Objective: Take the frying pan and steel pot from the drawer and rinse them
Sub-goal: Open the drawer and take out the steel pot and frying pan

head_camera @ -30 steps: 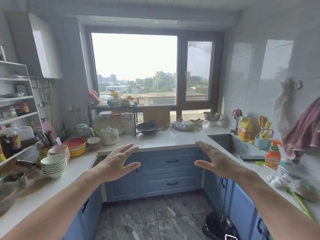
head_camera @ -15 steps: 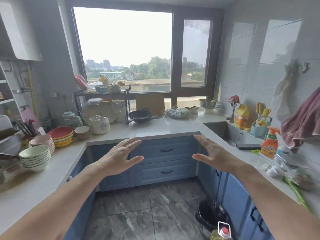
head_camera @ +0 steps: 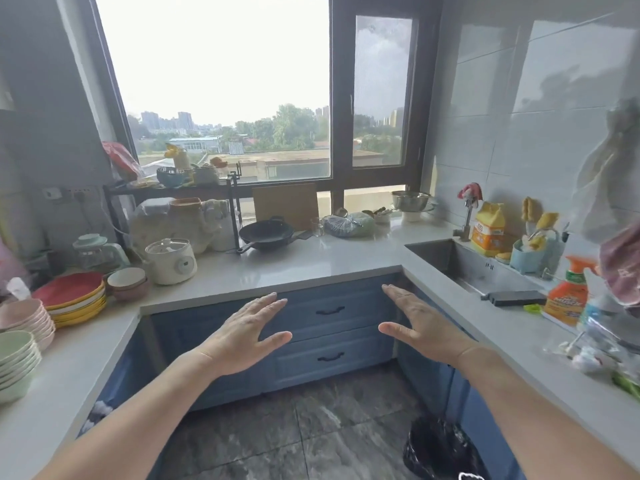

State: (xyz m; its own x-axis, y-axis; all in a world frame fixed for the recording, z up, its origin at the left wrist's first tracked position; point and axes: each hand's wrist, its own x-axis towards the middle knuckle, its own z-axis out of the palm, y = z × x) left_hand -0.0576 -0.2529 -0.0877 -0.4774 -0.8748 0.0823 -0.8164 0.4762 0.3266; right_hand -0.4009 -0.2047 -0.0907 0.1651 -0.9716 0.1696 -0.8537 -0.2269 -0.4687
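Two blue drawers sit closed under the far counter, the upper drawer and the lower drawer, each with a dark handle. Both of my arms reach out in front of them. My left hand and my right hand are flat, fingers spread, empty, hovering apart from the drawer fronts. The steel sink is set in the right counter with its tap behind. A black pan rests on the far counter. No frying pan or steel pot from a drawer is visible.
Stacks of plates and bowls fill the left counter beside a white cooker. Bottles, a spray cleaner and cloths line the right wall. A black bin stands on the floor at lower right. A steel bowl sits by the window.
The view has moved closer to the far counter and drawers. Both hands stay spread and empty, now in front of the drawer fronts.
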